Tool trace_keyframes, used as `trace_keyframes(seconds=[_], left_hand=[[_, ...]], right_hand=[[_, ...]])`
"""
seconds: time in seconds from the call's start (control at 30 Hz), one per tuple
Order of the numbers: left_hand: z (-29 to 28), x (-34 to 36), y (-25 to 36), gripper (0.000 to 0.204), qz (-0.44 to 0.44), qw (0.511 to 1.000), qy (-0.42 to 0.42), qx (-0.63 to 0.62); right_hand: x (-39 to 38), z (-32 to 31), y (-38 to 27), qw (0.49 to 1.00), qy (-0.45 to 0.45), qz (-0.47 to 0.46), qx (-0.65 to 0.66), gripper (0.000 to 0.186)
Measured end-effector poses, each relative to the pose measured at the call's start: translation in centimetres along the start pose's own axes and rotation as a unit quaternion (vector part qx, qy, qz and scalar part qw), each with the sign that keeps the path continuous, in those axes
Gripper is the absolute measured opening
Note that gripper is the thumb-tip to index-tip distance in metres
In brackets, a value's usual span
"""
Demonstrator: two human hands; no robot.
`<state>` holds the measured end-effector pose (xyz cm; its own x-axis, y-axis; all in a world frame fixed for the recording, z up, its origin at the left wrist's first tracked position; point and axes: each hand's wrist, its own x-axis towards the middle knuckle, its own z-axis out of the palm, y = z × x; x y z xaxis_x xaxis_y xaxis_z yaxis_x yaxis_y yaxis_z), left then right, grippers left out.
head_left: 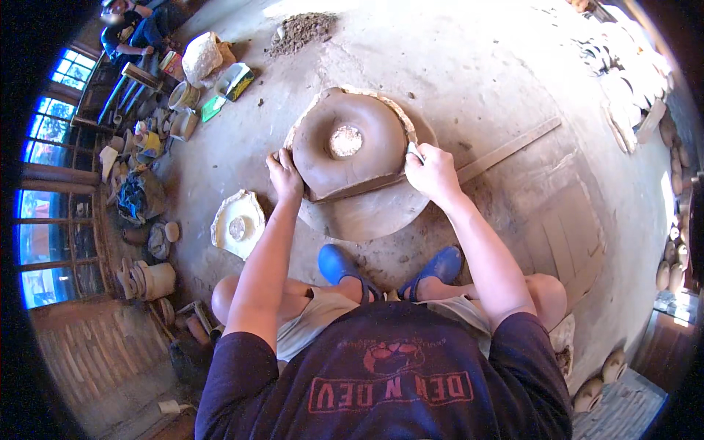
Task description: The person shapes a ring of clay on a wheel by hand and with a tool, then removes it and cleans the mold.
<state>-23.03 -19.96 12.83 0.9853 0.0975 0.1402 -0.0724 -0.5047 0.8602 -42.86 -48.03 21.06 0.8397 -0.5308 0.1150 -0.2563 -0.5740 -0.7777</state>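
Observation:
A doughnut-shaped mass of grey clay (352, 173), pale at its centre hole, sits in a crusted, pale-edged mould (397, 108) on a round board (359, 220). My left hand (286, 173) is at its left side, fingers curled against the edge. My right hand (433, 174) grips a small pale tool (414, 151), its shape mostly hidden, at the right rim. A white mould piece (249, 224) with a round boss lies left of the board.
A long wooden strip (513, 147) lies to the right, with clay slabs (565, 235) below it. A dirt pile (301, 35), containers (183, 97) and a seated person (132, 33) are at upper left. Pale pieces (623, 95) crowd the upper right. My feet in blue clogs (337, 264) are below.

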Motion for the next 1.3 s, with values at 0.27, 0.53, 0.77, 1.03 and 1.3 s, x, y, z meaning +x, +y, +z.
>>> trace_keyframes(seconds=[0.27, 0.53, 0.77, 1.03, 1.3], left_hand=[[-0.4, -4.2, -0.6, 0.05, -0.05, 0.997, 0.056, -0.008], [-3.4, -9.8, -0.6, 0.031, -0.093, 0.994, -0.014, -0.064], [-5.8, -13.9, 1.5, 0.028, -0.249, 0.916, -0.149, -0.278], [-9.1, -16.3, 7.8, 0.03, -0.312, 0.88, -0.309, -0.182], [-8.4, -3.3, 6.7, 0.032, 0.095, 0.991, -0.075, -0.049]], right_hand=[[-1.1, -1.5, -0.3, 0.999, 0.001, 0.044, -0.024, 0.028], [-10.8, -0.5, 3.9, 0.915, -0.072, -0.253, -0.306, 0.024], [-13.5, -7.3, 10.2, 0.855, -0.283, -0.143, -0.411, 0.017], [-10.0, -3.7, 1.3, 0.927, -0.108, 0.236, 0.271, 0.027], [-6.3, -1.0, 1.2, 0.944, -0.038, 0.236, 0.228, 0.03]])
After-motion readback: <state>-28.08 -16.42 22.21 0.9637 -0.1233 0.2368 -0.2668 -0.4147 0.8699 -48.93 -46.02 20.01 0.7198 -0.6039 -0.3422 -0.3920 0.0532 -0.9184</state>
